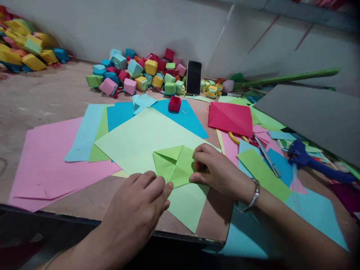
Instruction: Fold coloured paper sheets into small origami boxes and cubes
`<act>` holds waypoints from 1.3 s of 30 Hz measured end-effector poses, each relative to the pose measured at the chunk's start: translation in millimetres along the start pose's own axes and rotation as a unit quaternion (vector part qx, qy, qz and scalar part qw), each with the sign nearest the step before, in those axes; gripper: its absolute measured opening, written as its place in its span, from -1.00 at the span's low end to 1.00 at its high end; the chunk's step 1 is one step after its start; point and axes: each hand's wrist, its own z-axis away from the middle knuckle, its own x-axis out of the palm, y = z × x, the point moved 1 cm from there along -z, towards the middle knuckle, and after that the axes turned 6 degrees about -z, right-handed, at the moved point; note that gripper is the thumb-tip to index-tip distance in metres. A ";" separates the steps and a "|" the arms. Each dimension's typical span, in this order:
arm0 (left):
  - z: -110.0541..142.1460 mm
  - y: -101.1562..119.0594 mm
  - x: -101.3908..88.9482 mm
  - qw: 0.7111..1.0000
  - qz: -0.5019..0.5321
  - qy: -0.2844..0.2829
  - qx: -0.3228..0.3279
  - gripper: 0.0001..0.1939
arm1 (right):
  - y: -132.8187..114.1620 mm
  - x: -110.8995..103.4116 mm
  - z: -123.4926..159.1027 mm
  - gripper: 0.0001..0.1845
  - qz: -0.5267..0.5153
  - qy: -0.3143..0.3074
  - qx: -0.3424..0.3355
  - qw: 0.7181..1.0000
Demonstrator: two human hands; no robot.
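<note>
A bright green square of paper (174,165), with flaps folded in toward its middle, lies over a larger pale green sheet (140,131). My right hand (212,167) pinches its right edge between thumb and curled fingers. At the lower left corner is my left hand (140,208), its fingers bent together and the thumb at the paper's edge; its fingertips are partly hidden. Beyond the sheet sits a small red folded paper box (174,104) on blue paper (194,120).
Pink sheets (56,161) lie at left. Many folded paper cubes (135,67) are heaped along the wall beside an upright phone (194,78). To the right are a red sheet (230,118), scissors (264,153), a blue glue gun (317,163) and a grey panel (315,120).
</note>
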 end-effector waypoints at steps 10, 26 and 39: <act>-18.2 14.2 -7.8 0.994 -0.064 -0.093 0.001 -0.56 | 4.6 -2.0 1.6 -0.72 0.009 -0.013 -0.035 0.999; -3.8 8.4 -12.0 0.996 -0.072 -0.051 0.029 -0.73 | -2.5 -0.3 4.2 -0.67 0.086 0.009 -0.014 0.996; 15.2 -4.5 -3.2 1.000 -0.014 -0.023 -0.012 -0.71 | 19.5 -26.9 6.6 -0.30 0.079 -0.047 -0.111 0.990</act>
